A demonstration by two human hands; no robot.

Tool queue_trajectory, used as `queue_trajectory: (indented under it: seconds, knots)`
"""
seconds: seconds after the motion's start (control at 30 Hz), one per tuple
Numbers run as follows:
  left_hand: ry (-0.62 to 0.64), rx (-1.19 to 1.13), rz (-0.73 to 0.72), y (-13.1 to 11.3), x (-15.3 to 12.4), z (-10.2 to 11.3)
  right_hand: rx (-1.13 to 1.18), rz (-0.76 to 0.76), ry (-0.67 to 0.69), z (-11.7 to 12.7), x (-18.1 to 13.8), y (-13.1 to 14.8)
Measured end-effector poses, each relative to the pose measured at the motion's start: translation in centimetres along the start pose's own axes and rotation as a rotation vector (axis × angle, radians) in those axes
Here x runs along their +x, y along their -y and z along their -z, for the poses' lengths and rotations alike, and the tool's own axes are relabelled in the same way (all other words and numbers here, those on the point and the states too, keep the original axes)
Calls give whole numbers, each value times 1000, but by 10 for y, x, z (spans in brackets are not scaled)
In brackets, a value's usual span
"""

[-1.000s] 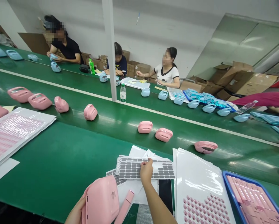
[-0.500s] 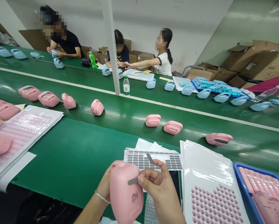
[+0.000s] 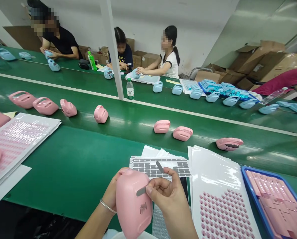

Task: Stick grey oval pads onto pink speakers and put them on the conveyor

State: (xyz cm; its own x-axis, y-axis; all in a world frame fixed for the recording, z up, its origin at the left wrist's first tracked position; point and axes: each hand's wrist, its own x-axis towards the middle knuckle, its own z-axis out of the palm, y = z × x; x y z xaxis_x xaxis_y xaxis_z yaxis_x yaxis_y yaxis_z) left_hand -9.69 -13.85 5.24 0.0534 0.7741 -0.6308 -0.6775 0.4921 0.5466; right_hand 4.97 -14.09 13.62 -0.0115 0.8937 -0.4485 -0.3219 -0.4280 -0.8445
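Observation:
My left hand is wrapped round the side of a glossy pink plastic housing, which is held upright with its slotted grille facing me. Its fingertips are hidden behind the housing. Between the thumb and forefinger of my right hand is one end of a grey oval sticker; the other end lies against the housing above the grille. A second grey sticker clings to another fingertip of that hand. Just behind lies a sheet of grey stickers with several gaps.
Sheets of round pink stickers lie at right beside a blue tray of pink parts. Pink housings stand along the green bench. At left are more sticker sheets. Several co-workers sit opposite with blue housings.
The view has shifted slightly. My hands keep nearly the same pose on the housing and sticker. Across the bench, a co-worker's reaching arm has drawn back and now holds a blue housing.

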Motion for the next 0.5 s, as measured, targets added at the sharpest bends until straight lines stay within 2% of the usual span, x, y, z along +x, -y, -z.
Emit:
queue_trajectory:
  seconds: [0.5]
  knots:
    - [-30, 13, -2, 0, 0, -2, -98, 79, 1, 8, 7, -11]
